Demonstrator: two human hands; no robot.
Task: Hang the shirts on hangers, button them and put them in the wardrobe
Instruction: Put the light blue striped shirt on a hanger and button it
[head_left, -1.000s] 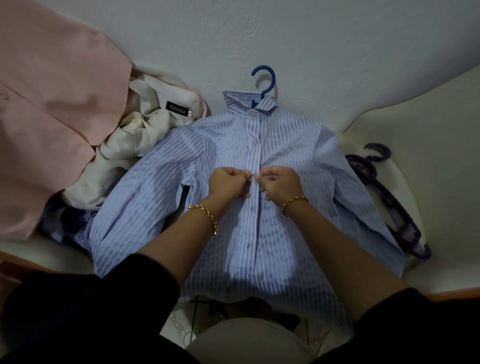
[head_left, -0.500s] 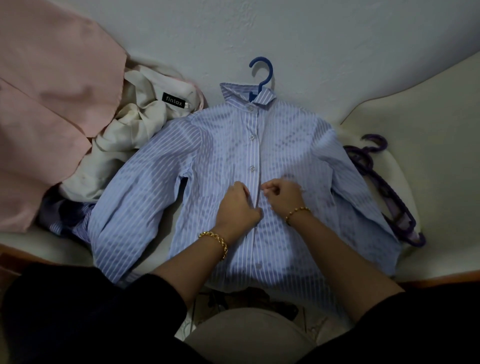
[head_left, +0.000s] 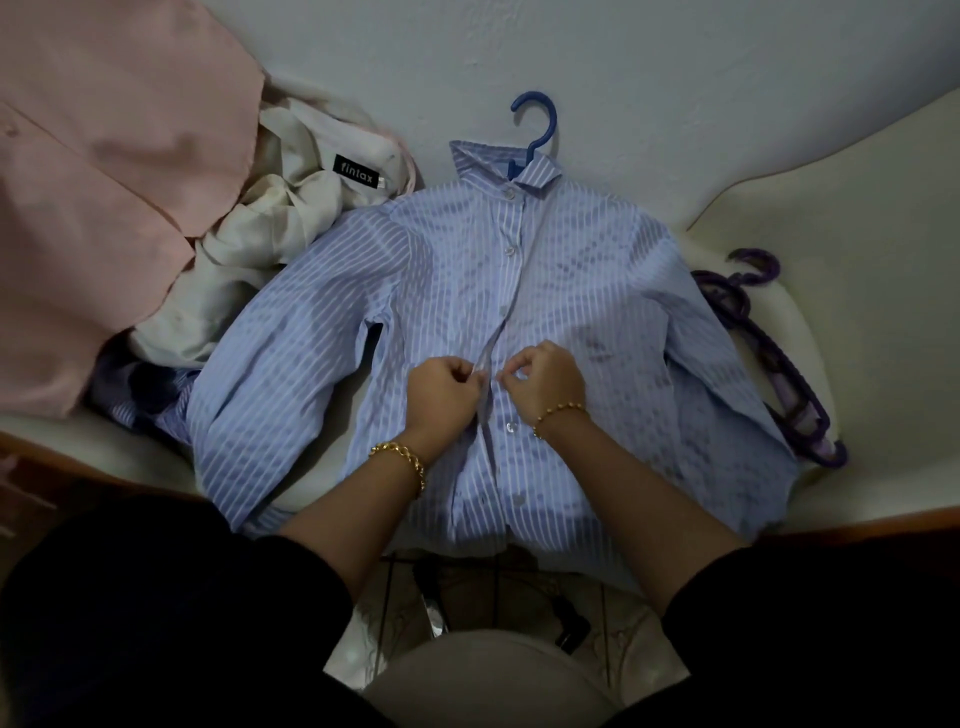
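Pinching the shirt (head_left: 587, 270) front at mid-height with both hands. The left hand (head_left: 444, 387) has curled fingers, thumb and forefinger nipping the placket edge, which is lifted slightly. The right hand (head_left: 545, 382) is also curled, fingertips pinching the opposite edge just beside it. The hands are nearly touching across the placket. There is a gold bracelet on each wrist.

The shirt is blue with white stripes. It lies flat, front up, on a cream seat (head_left: 831, 234), collar toward the wall, sleeves spread out to both sides, hem hanging over the near edge. It is on a blue hanger (head_left: 540, 122); only the hook shows, sticking out of the collar.

Three buttons above the hands look fastened. Two more buttons (head_left: 511, 427) show below the hands; can't tell if they're done up.

Purple hangers (head_left: 779, 364) are stacked on the seat right of the shirt, partly under its sleeve.

On the left is a crumpled cream garment (head_left: 260, 234) with a black "fintax" label (head_left: 354, 170). It touches the shirt's shoulder. A pink garment (head_left: 104, 182) lies further left, overlapping it. A dark striped cloth (head_left: 140, 395) sits under both.
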